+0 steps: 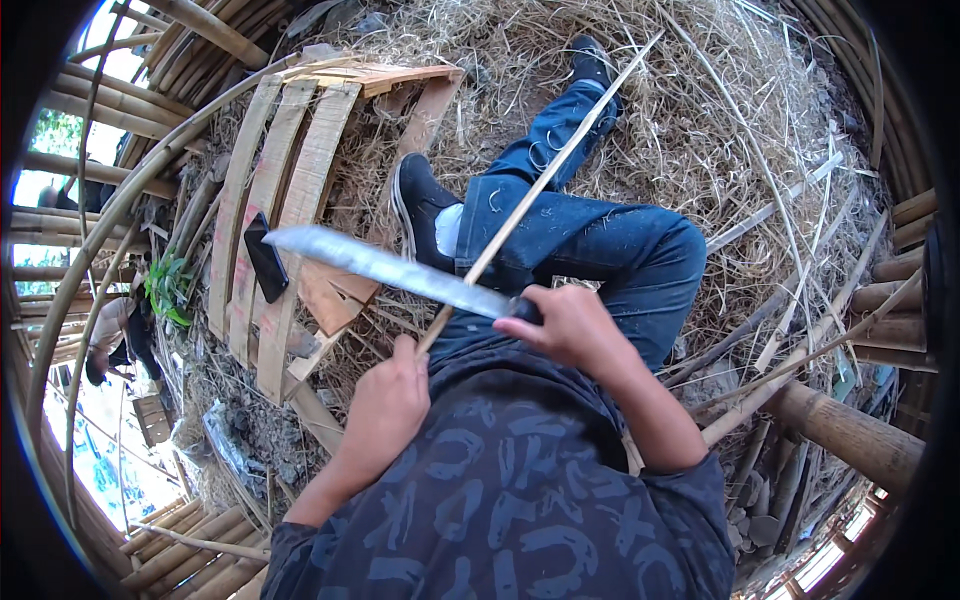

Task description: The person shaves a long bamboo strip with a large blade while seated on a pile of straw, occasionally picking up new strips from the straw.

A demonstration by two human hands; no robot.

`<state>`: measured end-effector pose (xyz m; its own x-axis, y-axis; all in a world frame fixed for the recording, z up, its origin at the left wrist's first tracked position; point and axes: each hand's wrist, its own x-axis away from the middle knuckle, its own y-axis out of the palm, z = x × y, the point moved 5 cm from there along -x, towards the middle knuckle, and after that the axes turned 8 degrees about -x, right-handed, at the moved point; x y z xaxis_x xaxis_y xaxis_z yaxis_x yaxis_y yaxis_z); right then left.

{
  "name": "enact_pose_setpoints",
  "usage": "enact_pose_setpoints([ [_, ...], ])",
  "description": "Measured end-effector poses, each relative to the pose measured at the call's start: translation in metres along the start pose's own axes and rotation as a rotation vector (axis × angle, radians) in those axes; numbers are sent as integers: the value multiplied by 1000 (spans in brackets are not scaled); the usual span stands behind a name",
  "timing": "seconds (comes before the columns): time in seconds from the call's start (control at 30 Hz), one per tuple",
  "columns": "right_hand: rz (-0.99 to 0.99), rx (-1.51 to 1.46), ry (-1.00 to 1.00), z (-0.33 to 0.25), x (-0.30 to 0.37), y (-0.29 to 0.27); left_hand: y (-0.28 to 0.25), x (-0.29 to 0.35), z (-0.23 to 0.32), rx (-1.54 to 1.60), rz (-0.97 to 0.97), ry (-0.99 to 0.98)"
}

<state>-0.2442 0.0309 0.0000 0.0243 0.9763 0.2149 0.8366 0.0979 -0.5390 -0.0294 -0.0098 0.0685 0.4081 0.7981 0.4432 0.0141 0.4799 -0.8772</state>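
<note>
A seated person's left hand [387, 410] closes around the lower end of a long pale strip [549, 177], which slants across their jeans [640, 245]; the right hand [578, 325] is clamped on a long knife [385, 268], blade crossing over the strip; leftward, a dark phone [265, 258] lies on wooden slats [302, 180].

Pale lettering [456, 510], dark shirt [500, 470] (words unreadable)

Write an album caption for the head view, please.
Left fingers hold a pale strip while right fingers grip a long knife crossing over it, above straw-like litter.
</note>
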Motion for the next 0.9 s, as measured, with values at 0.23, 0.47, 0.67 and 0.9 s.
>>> enact_pose_setpoints([
  [0.23, 512, -9, 390, 125, 12, -113, -16, 6, -1, -73, 51, 104],
  [0.47, 155, -195, 102, 11, 8, 11, -5, -12, 24, -74, 53, 139],
  [0.67, 143, -5, 84, 22, -6, -8, -15, -2, 13, -87, 42, 114],
  [0.9, 490, -144, 423, 115, 6, -85, -17, -10, 23, -59, 69, 179],
])
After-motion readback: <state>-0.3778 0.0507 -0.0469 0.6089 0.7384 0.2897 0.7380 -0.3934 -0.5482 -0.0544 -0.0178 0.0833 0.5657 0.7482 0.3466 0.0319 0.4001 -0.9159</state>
